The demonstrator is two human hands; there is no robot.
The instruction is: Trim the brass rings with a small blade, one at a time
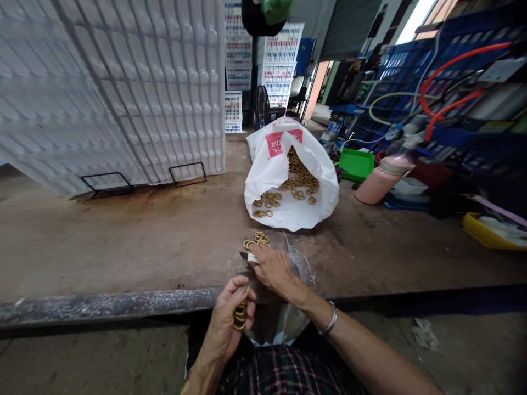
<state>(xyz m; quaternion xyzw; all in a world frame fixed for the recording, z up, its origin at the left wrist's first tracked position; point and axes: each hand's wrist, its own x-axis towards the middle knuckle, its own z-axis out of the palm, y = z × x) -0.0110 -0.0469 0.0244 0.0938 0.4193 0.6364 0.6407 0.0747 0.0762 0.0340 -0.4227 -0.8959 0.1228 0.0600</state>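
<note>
Curled around a small stack of brass-coloured rings (239,317), my left hand (224,311) is just in front of the table's front edge. My right hand (274,269) rests over the tabletop, its fingertips at a few loose rings (260,237). A small knife (250,257) with a dark pointed tip and a whitish part sticks out to the left from under its fingers; the rest of it is hidden. Behind the loose rings, an open white plastic bag (321,211) lies with its mouth towards me, many brass-coloured rings (302,178) inside.
White ribbed plastic trays (164,82) stand upright on black wire supports at the left of the table (123,247). To the right are a green tray (356,164), a pink bottle (381,181), a yellow tray (489,233) and orange hoses. Stacked white crates (280,66) stand behind.
</note>
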